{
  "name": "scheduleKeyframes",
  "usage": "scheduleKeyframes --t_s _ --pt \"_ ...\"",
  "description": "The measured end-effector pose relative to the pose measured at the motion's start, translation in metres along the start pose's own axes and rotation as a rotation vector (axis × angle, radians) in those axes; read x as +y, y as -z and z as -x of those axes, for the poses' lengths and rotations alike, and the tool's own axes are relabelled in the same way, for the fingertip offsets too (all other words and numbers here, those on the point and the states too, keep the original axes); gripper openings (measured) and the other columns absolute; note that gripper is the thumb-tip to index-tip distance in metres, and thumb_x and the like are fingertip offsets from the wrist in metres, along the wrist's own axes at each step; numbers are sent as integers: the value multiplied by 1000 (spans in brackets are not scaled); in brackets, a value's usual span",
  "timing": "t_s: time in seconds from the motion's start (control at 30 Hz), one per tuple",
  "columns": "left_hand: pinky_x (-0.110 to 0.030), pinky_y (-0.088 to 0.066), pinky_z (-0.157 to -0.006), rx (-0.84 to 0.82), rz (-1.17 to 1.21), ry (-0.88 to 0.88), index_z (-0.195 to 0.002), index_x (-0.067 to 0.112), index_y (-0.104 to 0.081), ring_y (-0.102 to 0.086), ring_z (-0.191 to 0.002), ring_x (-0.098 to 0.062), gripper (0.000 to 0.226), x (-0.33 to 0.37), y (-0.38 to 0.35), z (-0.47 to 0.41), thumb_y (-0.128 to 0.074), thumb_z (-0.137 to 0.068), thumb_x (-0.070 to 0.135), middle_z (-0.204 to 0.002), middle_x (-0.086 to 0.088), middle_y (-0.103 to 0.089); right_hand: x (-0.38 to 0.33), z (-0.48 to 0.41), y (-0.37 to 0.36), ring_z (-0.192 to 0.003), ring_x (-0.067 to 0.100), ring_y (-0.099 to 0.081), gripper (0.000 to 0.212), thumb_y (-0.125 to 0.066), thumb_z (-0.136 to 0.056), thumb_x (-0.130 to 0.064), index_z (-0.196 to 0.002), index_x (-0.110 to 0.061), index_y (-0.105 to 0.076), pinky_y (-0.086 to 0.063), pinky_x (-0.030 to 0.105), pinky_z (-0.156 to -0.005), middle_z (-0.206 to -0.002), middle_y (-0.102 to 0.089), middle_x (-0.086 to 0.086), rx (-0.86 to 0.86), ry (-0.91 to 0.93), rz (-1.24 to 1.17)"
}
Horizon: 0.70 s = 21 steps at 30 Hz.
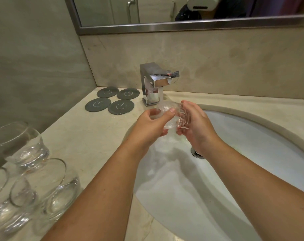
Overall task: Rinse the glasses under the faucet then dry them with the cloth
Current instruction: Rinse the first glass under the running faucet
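A clear glass lies on its side under the square chrome faucet, above the white sink. Water runs over it and down into the basin. My left hand grips one end of the glass, thumb on top. My right hand holds the other end, fingers curled around it. Three more clear glasses stand upright on the counter at the near left: one further back, one nearer, one at the frame's edge. No cloth is in view.
Several round grey coasters lie on the beige counter left of the faucet. The sink drain shows below my right wrist. A marble wall stands on the left, and a framed mirror hangs behind the faucet.
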State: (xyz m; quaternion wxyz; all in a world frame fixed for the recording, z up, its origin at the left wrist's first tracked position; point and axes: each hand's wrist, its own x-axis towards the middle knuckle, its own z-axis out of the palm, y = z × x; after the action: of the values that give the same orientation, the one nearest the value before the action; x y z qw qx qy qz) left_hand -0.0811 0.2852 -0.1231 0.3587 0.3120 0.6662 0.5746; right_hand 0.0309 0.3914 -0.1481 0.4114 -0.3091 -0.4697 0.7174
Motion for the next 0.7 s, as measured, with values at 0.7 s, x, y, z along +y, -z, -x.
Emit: scheduleKeyframes --t_s 0.7 --pt "-50 -60 -103 33 -124 -102 -129 33 -65 -78 -101 -9 87 0 0 2 -88 -54 71 -116 11 -78 -7 7 -1 -59 19 -59 29 -51 -105 -38 -106 -16 -70 -40 30 -50 -83 -69 4 -73 -103 3"
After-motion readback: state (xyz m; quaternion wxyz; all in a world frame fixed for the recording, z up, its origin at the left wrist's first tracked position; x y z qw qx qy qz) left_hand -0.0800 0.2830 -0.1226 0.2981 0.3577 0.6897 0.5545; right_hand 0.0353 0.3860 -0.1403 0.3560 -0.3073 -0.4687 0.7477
